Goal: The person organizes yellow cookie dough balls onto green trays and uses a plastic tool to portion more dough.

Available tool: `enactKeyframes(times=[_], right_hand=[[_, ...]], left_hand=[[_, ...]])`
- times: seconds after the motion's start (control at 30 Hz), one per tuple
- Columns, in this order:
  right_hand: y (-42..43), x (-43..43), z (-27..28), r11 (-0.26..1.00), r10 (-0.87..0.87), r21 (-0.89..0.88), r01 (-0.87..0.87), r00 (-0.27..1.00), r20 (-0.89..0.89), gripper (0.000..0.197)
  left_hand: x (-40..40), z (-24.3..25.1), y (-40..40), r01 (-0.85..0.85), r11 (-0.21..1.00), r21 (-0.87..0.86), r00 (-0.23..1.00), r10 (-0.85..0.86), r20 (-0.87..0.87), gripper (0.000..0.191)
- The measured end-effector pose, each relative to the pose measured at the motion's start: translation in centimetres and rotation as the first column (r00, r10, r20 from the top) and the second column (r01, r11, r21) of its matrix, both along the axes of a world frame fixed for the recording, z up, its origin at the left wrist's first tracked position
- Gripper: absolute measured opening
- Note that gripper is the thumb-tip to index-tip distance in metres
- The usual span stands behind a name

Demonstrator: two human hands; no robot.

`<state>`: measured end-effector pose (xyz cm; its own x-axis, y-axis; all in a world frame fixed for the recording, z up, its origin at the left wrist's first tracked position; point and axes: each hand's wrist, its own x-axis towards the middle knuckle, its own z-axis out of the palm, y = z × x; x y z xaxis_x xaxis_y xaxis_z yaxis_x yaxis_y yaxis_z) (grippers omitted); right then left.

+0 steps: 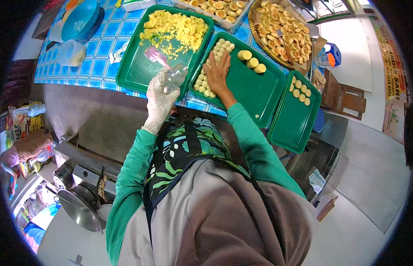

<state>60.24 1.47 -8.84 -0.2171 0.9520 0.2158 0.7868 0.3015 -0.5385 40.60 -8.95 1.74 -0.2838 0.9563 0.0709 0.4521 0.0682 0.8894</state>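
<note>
My left hand (pixel 162 94), in a thin white glove, holds a clear plastic container (pixel 175 78) over the near right corner of a green tray (pixel 130 71). Crumbly yellow dough (pixel 180 30) lies in that tray, with a pink-handled tool (pixel 155 55) and a green ring cutter (pixel 156 39). My bare right hand (pixel 219 71) rests, fingers spread, on small pale dough balls (pixel 202 83) along the left side of a second green tray (pixel 253 89). Whether its fingers grip any ball is hidden. Three stacks of round dough pieces (pixel 252 62) stand farther right in that tray.
At right, stacked green trays (pixel 289 123) hold dough rounds (pixel 301 90). Behind are a woven basket (pixel 259 40) and a plastic box (pixel 223 22) of baked pastries. A blue basin (pixel 80 20) and a clear tub (pixel 72 53) stand at left on the checked tablecloth (pixel 103 50).
</note>
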Motion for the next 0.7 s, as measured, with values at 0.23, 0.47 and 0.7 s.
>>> enactKeyframes(times=[0.23,0.47,0.7], right_hand=[[-7.4,1.1,3.3,0.928,0.164,-0.333,-0.168,0.986,-0.04,0.05],[-3.2,4.0,3.8,0.983,0.051,-0.162,-0.082,0.981,-0.186,0.035],[3.3,0.8,0.6,0.975,-0.075,0.216,0.058,0.994,0.074,0.056]], left_hand=[[1.0,-0.5,-0.5,-0.012,0.997,0.072,1.0,0.013,-0.003,0.064],[1.9,0.0,-1.7,-0.057,0.988,0.147,0.998,0.053,0.036,0.061],[2.4,1.7,-3.2,-0.1,0.984,0.149,0.989,0.083,0.119,0.058]])
